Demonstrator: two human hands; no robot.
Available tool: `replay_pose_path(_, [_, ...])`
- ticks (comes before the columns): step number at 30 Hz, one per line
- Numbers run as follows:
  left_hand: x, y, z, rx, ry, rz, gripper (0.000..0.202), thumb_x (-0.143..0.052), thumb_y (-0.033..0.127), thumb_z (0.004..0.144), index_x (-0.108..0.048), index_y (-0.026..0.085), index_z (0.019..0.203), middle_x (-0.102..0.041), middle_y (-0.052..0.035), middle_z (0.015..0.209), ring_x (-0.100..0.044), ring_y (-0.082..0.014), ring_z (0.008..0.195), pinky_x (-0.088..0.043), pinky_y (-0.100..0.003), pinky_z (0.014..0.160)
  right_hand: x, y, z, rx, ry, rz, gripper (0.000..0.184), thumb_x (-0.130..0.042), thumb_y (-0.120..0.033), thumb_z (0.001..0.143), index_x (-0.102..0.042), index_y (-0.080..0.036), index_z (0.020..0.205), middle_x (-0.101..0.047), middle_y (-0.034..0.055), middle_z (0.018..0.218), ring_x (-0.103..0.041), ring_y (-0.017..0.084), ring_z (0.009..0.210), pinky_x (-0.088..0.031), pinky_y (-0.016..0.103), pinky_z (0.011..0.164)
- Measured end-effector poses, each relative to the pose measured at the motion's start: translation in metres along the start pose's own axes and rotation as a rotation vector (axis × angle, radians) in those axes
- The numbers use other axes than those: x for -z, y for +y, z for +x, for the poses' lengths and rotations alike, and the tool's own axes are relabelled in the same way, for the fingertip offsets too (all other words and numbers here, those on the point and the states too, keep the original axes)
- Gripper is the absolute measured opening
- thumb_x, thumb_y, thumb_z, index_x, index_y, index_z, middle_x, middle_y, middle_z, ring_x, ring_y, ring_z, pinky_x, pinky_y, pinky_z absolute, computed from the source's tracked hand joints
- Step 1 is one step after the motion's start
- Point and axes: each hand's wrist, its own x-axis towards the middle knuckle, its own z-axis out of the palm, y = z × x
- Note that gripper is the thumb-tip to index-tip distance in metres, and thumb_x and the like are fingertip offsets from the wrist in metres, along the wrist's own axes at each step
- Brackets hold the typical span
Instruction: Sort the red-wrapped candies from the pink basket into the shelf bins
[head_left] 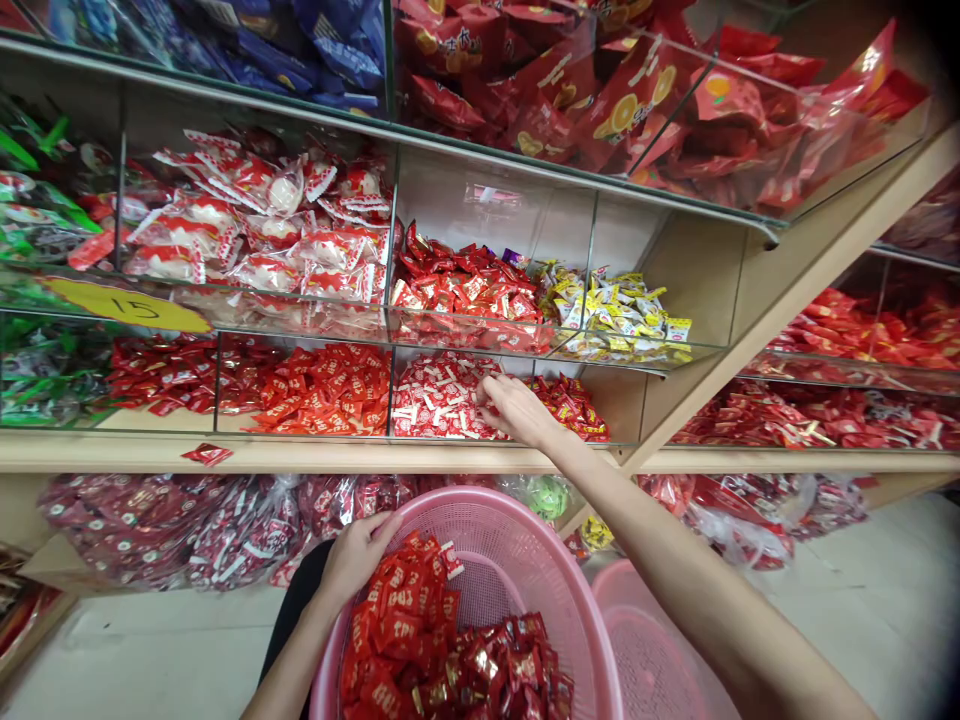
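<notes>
My left hand (361, 548) grips the left rim of a round pink plastic basket (559, 545), thumb along its upper edge. Inside lie orange-red wrapped candies (401, 610) on the left and dark red and gold wrapped candies (499, 660) towards the front. One red-and-white piece rests on top of the heap. At the lower shelf, my right hand (517, 408) reaches into a compartment of small red-and-white wrapped candies (442, 395). Its fingers are curled and pinched together over the right side of that pile; whatever is between them is too small to make out.
Clear dividers and front panels split the shelves into candy compartments. A single red candy (207, 454) lies on the wooden shelf edge (300, 456). Bagged candies (247, 525) sit underneath. Another pink basket (652, 640) stands on the floor at right. A yellow tag (131, 305) reads 15.
</notes>
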Motion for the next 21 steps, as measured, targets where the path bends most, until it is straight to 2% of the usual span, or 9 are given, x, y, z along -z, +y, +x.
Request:
replay_pose_path(5, [0.0,0.004,-0.001,-0.013,-0.01,0.012,0.046,-0.04,0.055,0.088,-0.07,0.021,0.099,-0.071,0.0007,0.094,-0.064,-0.0208,0.087,-0.044,-0.025,0.078,0.003,0.002,-0.003,-0.053,-0.063,0.052,0.02,-0.05,-0.007,0.08,-0.046,-0.019,0.095,-0.06,0.0059,0.092,-0.05,0.019,0.088,-0.035,0.028,0.076])
replay_pose_path(8, [0.001,0.005,-0.001,-0.012,-0.01,0.027,0.047,-0.039,0.055,0.088,-0.07,0.021,0.097,-0.071,0.0005,0.09,-0.063,-0.0205,0.083,-0.044,-0.025,0.075,0.003,0.002,-0.001,-0.058,-0.099,0.054,0.023,-0.053,-0.008,0.079,-0.046,-0.019,0.098,-0.06,0.006,0.094,-0.049,0.02,0.09,-0.034,0.028,0.076])
replay_pose_path(12, [0.001,0.004,0.0,-0.002,0.003,0.015,0.047,-0.041,0.054,0.087,-0.07,0.02,0.102,-0.071,-0.0017,0.097,-0.064,-0.0222,0.089,-0.044,-0.025,0.077,0.004,-0.006,0.004,0.014,-0.131,0.0,0.019,-0.053,-0.011,0.083,-0.048,-0.019,0.099,-0.06,0.0057,0.094,-0.048,0.02,0.089,-0.032,0.029,0.075])
replay_pose_path(16, [0.001,0.004,-0.001,-0.001,0.004,0.013,0.048,-0.041,0.056,0.086,-0.07,0.02,0.101,-0.071,-0.0024,0.094,-0.064,-0.0231,0.089,-0.045,-0.027,0.08,0.001,-0.013,0.011,0.039,-0.161,-0.071,0.017,-0.052,-0.009,0.084,-0.049,-0.019,0.098,-0.06,0.0062,0.09,-0.048,0.02,0.089,-0.03,0.03,0.073])
replay_pose_path(21, [0.001,0.004,-0.001,-0.007,-0.007,0.012,0.049,-0.039,0.057,0.088,-0.069,0.021,0.101,-0.071,-0.0013,0.098,-0.064,-0.0222,0.091,-0.044,-0.027,0.083,-0.003,-0.006,0.011,0.017,-0.105,-0.031,0.012,-0.052,-0.013,0.085,-0.047,-0.019,0.093,-0.06,0.0059,0.089,-0.048,0.02,0.086,-0.032,0.03,0.075])
